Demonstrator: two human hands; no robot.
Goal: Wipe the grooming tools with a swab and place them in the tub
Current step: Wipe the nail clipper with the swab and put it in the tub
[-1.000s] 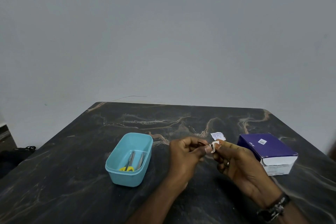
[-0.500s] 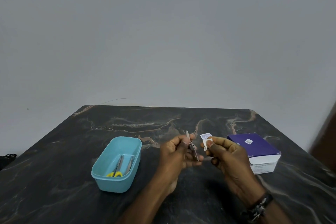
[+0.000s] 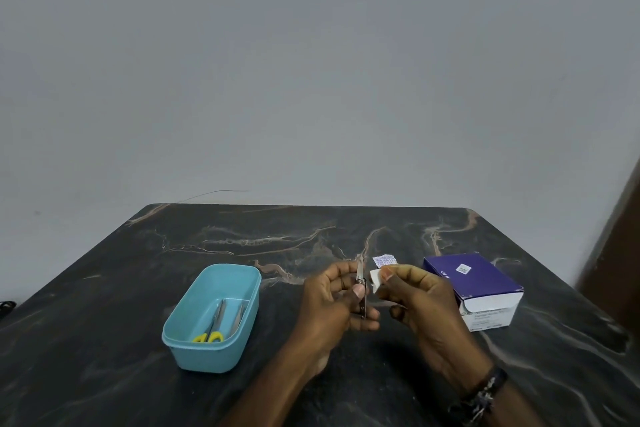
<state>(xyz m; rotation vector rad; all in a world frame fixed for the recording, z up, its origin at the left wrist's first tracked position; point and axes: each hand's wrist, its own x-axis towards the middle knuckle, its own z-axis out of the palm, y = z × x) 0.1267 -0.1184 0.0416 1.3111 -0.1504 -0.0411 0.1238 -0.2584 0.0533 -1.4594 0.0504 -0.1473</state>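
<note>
My left hand (image 3: 334,302) holds a slim metal nail clipper (image 3: 361,288) upright between thumb and fingers, above the middle of the dark marble table (image 3: 104,305). Just right of it, my right hand (image 3: 415,298) pinches a small white swab (image 3: 375,279) a short gap from the clipper. The light blue tub (image 3: 180,340) stands to the left of my hands. Inside it lie yellow-handled scissors (image 3: 213,326) and another metal tool (image 3: 239,317).
A purple and white box (image 3: 478,284) sits right of my right hand. A torn white swab wrapper (image 3: 383,259) lies on the table behind my hands. A brown door edge (image 3: 620,246) stands at the far right.
The clipper has turned from lying between both hands to standing upright in my left hand. My right hand and the swab have come apart from it. The camera view has shifted slightly.
</note>
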